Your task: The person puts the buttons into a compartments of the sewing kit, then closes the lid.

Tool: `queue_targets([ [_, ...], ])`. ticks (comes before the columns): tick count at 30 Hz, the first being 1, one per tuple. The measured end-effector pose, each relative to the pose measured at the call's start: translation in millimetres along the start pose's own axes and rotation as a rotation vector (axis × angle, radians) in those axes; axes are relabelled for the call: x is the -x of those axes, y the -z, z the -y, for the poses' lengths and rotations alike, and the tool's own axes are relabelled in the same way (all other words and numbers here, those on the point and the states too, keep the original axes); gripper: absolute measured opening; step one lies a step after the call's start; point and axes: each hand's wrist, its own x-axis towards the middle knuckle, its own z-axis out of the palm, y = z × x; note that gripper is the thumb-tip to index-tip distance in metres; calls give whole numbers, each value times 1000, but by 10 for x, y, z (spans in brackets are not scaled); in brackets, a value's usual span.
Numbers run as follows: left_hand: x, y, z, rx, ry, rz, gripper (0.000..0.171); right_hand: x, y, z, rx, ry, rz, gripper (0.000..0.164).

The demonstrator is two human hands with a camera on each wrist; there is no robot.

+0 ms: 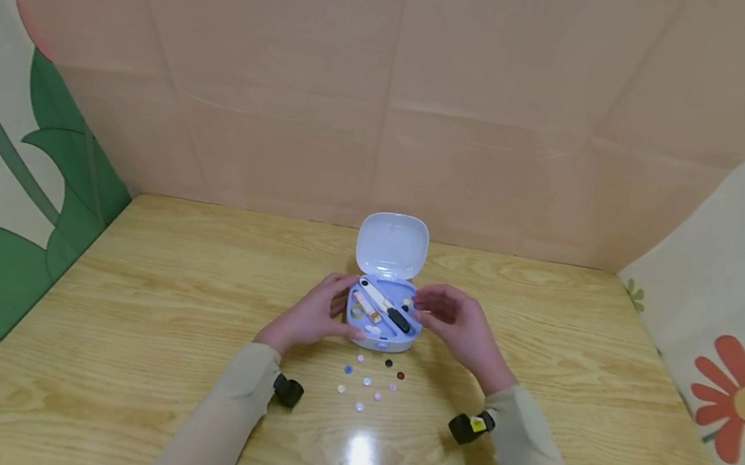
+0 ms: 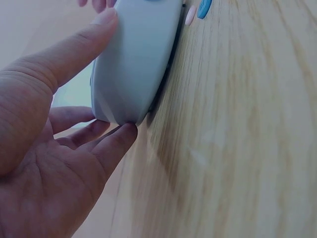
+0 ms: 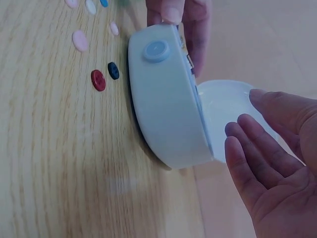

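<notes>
A small lavender sewing box (image 1: 361, 341) stands on the table with its lid (image 1: 392, 245) raised behind it. Inside lie scissors (image 1: 395, 316) with a dark end set diagonally, a small pinkish tool with a yellowish end (image 1: 367, 307) and a few small round pieces. My left hand (image 1: 313, 313) holds the box at its left side, thumb on the front rim and fingertips low on the wall (image 2: 130, 59). At the right rim is my right hand (image 1: 456, 326). In the right wrist view its fingers (image 3: 242, 158) are loosely bent, with nothing between them and the thumb.
Several loose buttons lie in front of the box, among them a red button (image 3: 98, 80), a dark button (image 3: 113, 71) and a blue button (image 1: 348, 370). The wooden table (image 1: 173, 347) meets a plain backdrop (image 1: 268, 148) behind the box.
</notes>
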Motion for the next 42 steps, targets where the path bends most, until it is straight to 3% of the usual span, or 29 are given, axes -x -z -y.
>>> queue_targets([
  [6, -14, 0, 20, 2, -4, 3, 85, 102, 20, 151, -16, -22, 25, 29],
  [10, -90, -12, 169, 3, -1, -2, 88, 117, 39, 29, -42, 19, 28, 30],
  [15, -158, -26, 336, -17, 6, -21, 90, 181, 55, 49, -92, 41, 42, 32],
  [30, -152, -24, 354, -34, 7, -28, 93, 351, 82, 126, -141, 46, 106, 36],
  [42, -150, -18, 348, -39, 22, -28, 93, 491, 76, 174, -107, 59, 162, 39],
])
